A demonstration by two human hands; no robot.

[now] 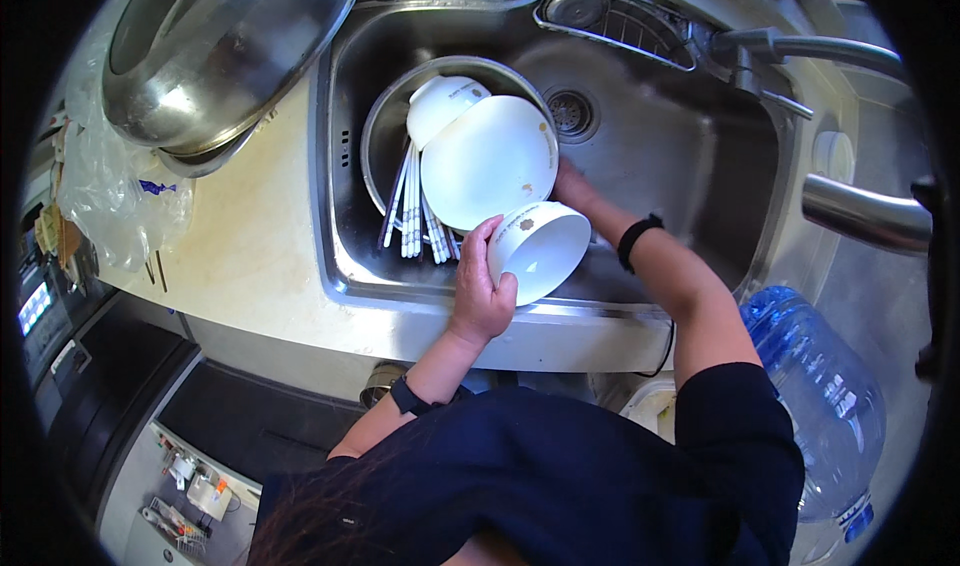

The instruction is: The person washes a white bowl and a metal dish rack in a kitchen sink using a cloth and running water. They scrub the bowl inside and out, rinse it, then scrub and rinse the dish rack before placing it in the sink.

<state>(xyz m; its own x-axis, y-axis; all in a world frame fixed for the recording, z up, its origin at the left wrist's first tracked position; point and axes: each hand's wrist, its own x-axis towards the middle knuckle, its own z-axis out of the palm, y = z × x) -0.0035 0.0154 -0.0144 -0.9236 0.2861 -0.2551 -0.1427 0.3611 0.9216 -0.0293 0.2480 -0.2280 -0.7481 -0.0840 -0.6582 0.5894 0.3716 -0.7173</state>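
Observation:
My left hand [478, 286] grips a tilted white bowl [545, 256] with a small printed motif, just above the sink's front edge. My right hand [572, 186] reaches in at the right of a large white plate [480, 156], its fingers hidden behind the plate. That plate leans in a round steel basin [385, 106] inside the sink [700, 166], beside another white bowl [440, 106] and several chopsticks [410, 206] lying along its left.
A large steel pot or lid [210, 76] and a plastic bag [120, 206] lie on the left counter [265, 226]. A wire rack [640, 41] hangs at the sink's back, near a faucet [760, 51]. A steel cylinder [860, 211] juts in at right, above a large plastic water jug [820, 406].

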